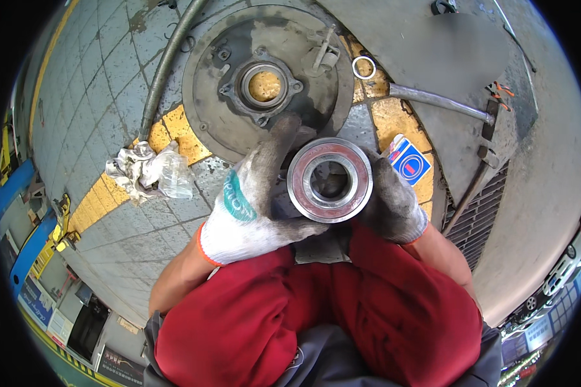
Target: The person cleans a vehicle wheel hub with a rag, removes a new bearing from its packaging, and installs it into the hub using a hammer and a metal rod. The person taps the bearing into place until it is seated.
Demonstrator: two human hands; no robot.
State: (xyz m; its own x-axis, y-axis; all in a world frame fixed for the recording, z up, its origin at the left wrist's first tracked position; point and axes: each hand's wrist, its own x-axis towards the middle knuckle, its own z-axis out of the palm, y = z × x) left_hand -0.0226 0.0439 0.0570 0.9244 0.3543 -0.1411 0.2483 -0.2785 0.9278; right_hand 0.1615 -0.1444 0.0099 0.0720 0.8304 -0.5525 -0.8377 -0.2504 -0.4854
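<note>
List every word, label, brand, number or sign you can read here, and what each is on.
Left glove: pale lettering on a green patch; wording not copied here.
Blue-and-white box: lettering within an oval emblem; wording not copied here.
Panels at lower left: print too small and distorted to read reliably.
Bearing: no marking can be made out on its face.

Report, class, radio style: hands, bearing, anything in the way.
Right hand holding bearing at right edge; left hand curved around left, contact unclear. Bearing's face toward camera, uncovered. Round metal plate beyond the hands.
</note>
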